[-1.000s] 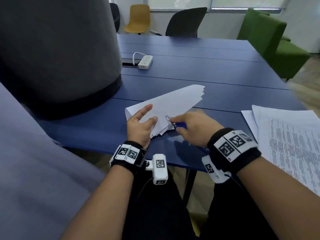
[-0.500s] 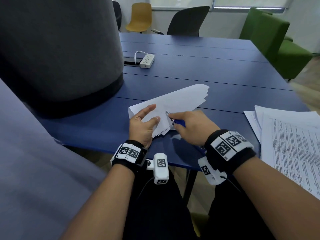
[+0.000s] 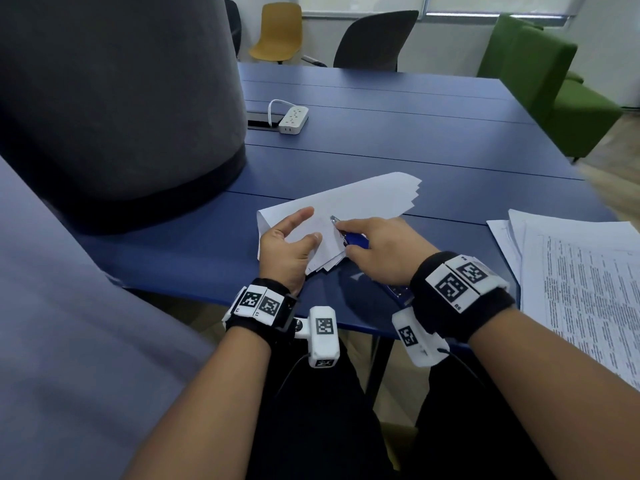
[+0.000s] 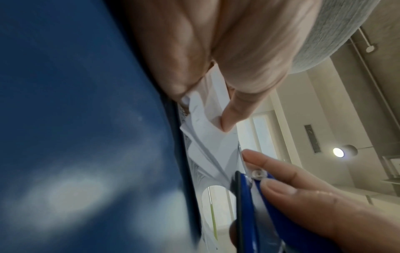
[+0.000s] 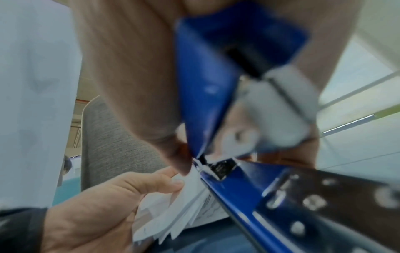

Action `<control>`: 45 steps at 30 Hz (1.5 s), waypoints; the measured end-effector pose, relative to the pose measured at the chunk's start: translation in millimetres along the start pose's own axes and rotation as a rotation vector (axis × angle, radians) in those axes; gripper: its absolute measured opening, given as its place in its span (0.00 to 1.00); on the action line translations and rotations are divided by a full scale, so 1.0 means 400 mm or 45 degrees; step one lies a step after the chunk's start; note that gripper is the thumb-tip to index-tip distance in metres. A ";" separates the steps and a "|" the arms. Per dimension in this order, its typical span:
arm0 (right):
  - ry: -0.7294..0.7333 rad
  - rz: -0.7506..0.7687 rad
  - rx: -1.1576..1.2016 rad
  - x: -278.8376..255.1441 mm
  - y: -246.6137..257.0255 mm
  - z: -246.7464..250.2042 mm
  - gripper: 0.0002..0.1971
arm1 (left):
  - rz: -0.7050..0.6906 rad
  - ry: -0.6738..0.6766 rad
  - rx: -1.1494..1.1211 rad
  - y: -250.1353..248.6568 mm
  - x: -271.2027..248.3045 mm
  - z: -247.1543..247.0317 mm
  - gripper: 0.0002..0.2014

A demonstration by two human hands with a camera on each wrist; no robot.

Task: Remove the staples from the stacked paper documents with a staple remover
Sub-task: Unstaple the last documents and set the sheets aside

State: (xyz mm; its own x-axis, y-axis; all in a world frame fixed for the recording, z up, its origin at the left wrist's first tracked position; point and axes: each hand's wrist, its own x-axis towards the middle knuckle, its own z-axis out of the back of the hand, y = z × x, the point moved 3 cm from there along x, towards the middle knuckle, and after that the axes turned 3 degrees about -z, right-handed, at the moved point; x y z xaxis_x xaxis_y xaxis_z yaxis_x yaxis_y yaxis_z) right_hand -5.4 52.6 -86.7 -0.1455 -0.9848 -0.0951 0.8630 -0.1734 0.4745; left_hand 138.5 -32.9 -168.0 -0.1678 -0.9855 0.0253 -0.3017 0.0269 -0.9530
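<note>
**Prying at the corner of the stapled sheets**

We work at the near edge of the blue table (image 3: 398,140), our landmark. A grey column (image 3: 114,98) stands at its far left, and a power strip (image 3: 293,120) lies further back on it. A second pile of printed pages (image 3: 585,289) sits at the table's right edge, well apart from our hands.

The stapled sheets (image 3: 346,199) lie fanned near the table's front edge. Our left hand (image 3: 287,244) pinches their near corner, thumb on top and fingers beneath. Our right hand (image 3: 384,251) grips the blue remover (image 3: 356,240), fingers curled round its handle, its metal tip on the top page just beside the left thumb.

We judge the paper light, floppy and easy to tear, so it wants holding close to the staple, pressed flat against the table. The remover looks stiff and should lever cleanly. The staple itself is too small to make out.
</note>
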 end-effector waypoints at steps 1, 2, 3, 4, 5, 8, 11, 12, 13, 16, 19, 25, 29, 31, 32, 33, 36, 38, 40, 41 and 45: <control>-0.007 0.001 0.007 0.000 0.001 -0.004 0.20 | -0.008 0.004 0.017 0.000 0.000 0.001 0.20; -0.014 0.005 0.017 0.001 0.001 -0.007 0.21 | -0.016 0.005 0.033 0.000 0.000 0.002 0.20; -0.016 -0.002 0.023 0.001 0.002 -0.009 0.23 | -0.024 0.002 0.042 0.000 0.001 0.004 0.20; -0.016 -0.019 0.029 0.002 0.002 -0.010 0.24 | -0.030 0.000 0.049 0.000 0.000 0.004 0.20; -0.023 -0.046 0.033 0.002 0.000 -0.010 0.24 | -0.031 -0.005 0.051 0.001 0.000 0.005 0.20; -0.099 -0.089 0.018 0.000 -0.001 -0.009 0.21 | -0.037 0.004 0.064 0.001 0.001 0.005 0.20; -0.165 -0.057 -0.056 -0.005 0.007 -0.017 0.20 | -0.069 0.009 0.113 0.003 0.001 0.003 0.20; -0.179 -0.046 -0.096 -0.007 0.011 -0.022 0.20 | -0.069 0.007 0.132 0.004 0.002 0.003 0.21; -0.201 -0.029 -0.141 -0.008 0.015 -0.026 0.20 | -0.066 0.010 0.145 0.004 0.002 0.002 0.20; -0.262 0.032 -0.291 -0.012 0.035 -0.035 0.19 | -0.057 0.018 0.193 0.005 0.002 0.001 0.20; -0.290 0.075 -0.481 -0.015 0.060 -0.044 0.18 | -0.057 0.003 0.206 0.004 0.001 0.003 0.22; -0.293 0.107 -0.683 -0.017 0.079 -0.060 0.19 | -0.030 -0.013 0.212 0.007 0.005 0.009 0.19; -0.315 0.146 -0.744 -0.015 0.075 -0.062 0.24 | -0.022 -0.009 0.280 0.005 0.001 0.004 0.20; -0.323 0.187 -0.741 -0.012 0.076 -0.067 0.28 | -0.016 0.007 0.349 0.006 -0.004 -0.004 0.20; -0.343 0.209 -0.706 -0.015 0.083 -0.068 0.31 | -0.009 0.018 0.355 0.004 -0.007 -0.008 0.19; -0.380 0.235 -0.645 -0.016 0.089 -0.067 0.32 | 0.012 0.020 0.334 0.003 -0.009 -0.011 0.18; -0.404 0.173 -0.384 -0.023 0.093 -0.035 0.28 | 0.055 0.005 0.244 -0.016 -0.019 -0.010 0.27; -0.458 0.102 -0.199 -0.035 0.066 0.012 0.22 | 0.093 0.068 0.279 -0.032 -0.023 -0.011 0.36; -0.542 0.039 -0.010 -0.050 0.007 0.055 0.11 | 0.089 0.271 0.514 -0.050 -0.021 -0.024 0.44; -0.579 0.003 0.084 -0.061 -0.024 0.075 0.07 | 0.066 0.390 0.714 -0.068 -0.023 -0.033 0.45; -0.569 -0.206 0.554 -0.114 -0.110 0.127 0.12 | -0.148 0.559 1.588 -0.159 0.000 -0.038 0.38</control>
State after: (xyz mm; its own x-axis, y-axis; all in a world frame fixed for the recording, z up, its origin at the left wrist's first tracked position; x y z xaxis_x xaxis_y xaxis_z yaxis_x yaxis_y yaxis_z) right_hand -61.1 104.4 -58.8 -0.5262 -0.8398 0.1338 0.5518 -0.2174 0.8051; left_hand 143.3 -32.2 -102.6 -0.5583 -0.8297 -0.0049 0.6835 -0.4566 -0.5695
